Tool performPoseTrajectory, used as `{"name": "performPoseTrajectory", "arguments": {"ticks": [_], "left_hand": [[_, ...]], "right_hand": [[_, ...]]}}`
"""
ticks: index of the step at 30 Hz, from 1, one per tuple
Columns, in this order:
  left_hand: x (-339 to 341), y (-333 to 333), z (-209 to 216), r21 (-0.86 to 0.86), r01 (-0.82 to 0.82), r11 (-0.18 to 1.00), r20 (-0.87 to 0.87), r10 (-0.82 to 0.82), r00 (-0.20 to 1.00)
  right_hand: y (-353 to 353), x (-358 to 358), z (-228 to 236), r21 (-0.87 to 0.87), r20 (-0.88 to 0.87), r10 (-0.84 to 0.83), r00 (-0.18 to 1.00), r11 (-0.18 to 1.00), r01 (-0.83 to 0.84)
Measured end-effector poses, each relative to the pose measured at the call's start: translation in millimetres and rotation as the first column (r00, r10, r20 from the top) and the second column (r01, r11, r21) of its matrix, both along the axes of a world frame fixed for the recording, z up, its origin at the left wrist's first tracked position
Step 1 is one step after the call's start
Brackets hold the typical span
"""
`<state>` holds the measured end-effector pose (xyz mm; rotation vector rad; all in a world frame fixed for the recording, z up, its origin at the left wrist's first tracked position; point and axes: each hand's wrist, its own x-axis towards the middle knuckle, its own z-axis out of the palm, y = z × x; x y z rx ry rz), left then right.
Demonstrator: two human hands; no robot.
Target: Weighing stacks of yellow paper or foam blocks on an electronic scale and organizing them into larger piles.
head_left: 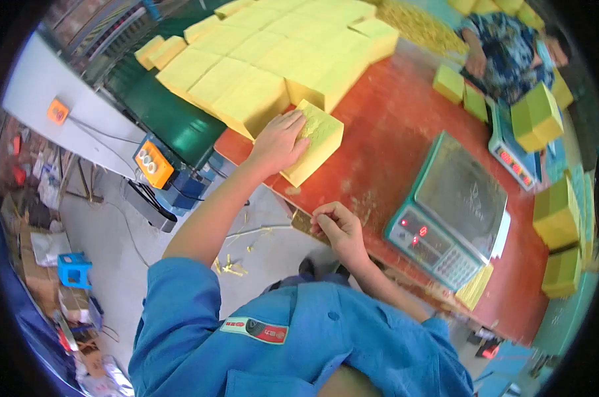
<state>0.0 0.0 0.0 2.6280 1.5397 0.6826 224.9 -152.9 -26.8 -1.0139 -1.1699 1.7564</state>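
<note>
A yellow block (324, 135) that looks like a stack of paper lies at the near end of a large group of similar yellow blocks (266, 59). My left hand (281, 142) grips it along its left side, thumb and fingers resting on its crumpled-looking top. By the table's front edge, my right hand (339, 228) is closed, thumb against curled fingers; anything inside them is hidden. To its right stands a green-rimmed digital scale (465, 192) with a bare metal plate and lit red digits.
The red table (372, 119) runs diagonally, with a green conveyor belt (180, 126) to its left. At the far right, a co-worker (511, 53) sits near a second scale (511, 155) bearing a yellow block. An orange switch box (153, 162) and a blue stool (73, 270) are at left.
</note>
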Motion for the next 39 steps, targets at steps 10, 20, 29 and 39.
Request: {"name": "performPoseTrajectory", "arguments": {"ticks": [10, 20, 29, 39], "left_hand": [[66.0, -163.1, 37.0, -0.098, 0.123, 0.988, 0.038, -0.12, 0.992], [115.2, -160.0, 22.2, -0.453, 0.389, 0.802, 0.816, 0.198, 0.543], [360.1, -93.5, 58.3, 0.052, 0.944, 0.325, 0.684, 0.677, -0.271], [391.3, -94.3, 30.8, -0.084, 0.9, 0.427, 0.498, 0.8, -0.333]], "right_hand": [[-69.6, 10.6, -52.3, -0.398, -0.504, -0.256, 0.825, 0.916, 0.042], [-80.9, 121.5, 86.8, 0.702, 0.29, -0.575, 0.765, 0.671, 0.238], [1.6, 267.1, 169.2, 0.949, 0.271, -0.922, 0.277, 0.305, 0.084], [52.5, 323.4, 145.2, 0.821, 0.497, -0.785, 0.371, 0.563, 0.092]]}}
